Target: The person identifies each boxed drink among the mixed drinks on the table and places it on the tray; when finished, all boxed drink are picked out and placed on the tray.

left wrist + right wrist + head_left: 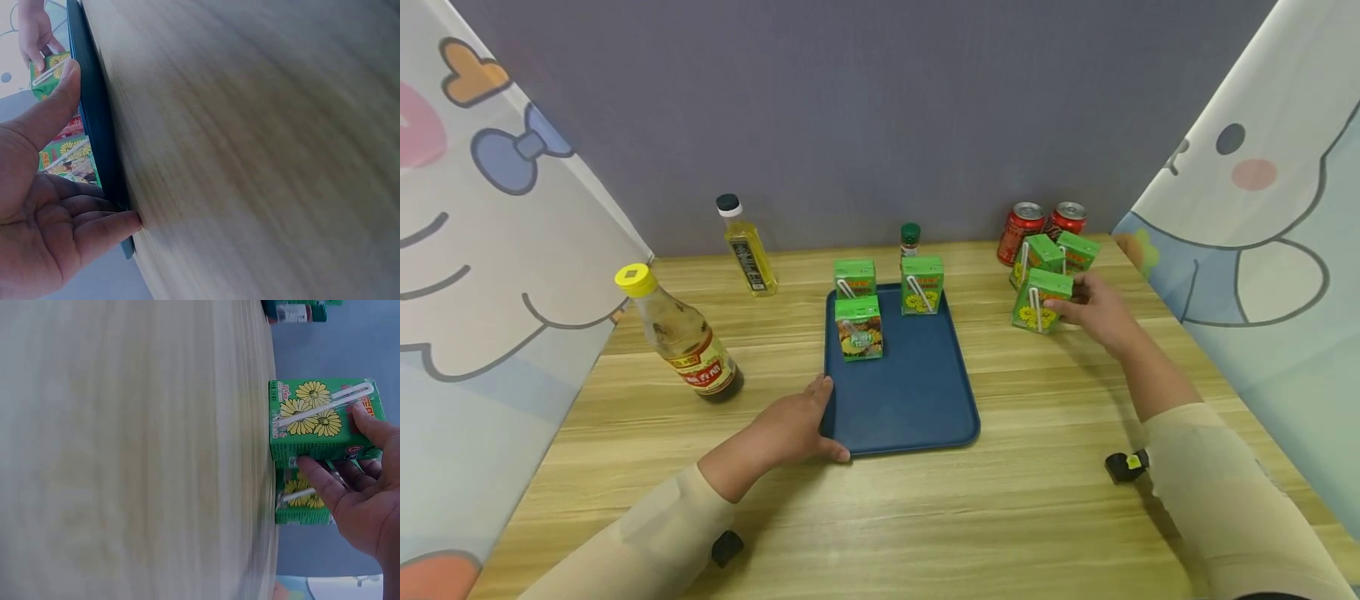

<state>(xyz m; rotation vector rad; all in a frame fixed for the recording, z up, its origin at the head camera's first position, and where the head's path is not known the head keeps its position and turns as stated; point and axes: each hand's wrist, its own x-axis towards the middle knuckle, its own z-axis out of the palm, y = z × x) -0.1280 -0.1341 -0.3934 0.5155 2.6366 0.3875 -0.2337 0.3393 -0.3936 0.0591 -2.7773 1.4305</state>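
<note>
My right hand (pixel 1101 312) grips a green drink carton (pixel 1037 308) at its right side, thumb on the front and fingers behind. In the right wrist view, yellow flowers and a white straw show on this carton (pixel 315 415). Two more green cartons (pixel 1078 250) stand just behind it. My left hand (pixel 790 425) spans the front left corner of a dark blue tray (pixel 910 408), fingers along the left edge and thumb at the front rim. Both edges are touched with fairly straight fingers (pixel 109 234). On the tray's back half stand three green cartons (pixel 859 333).
Two red cans (pixel 1021 233) stand behind the right-hand cartons. A green-capped jar (pixel 910 237) is behind the tray. To the left are an oil bottle (pixel 750 254) and a yellow-capped sauce bottle (pixel 696 350). A grey panel (pixel 865 125) closes off the table's back.
</note>
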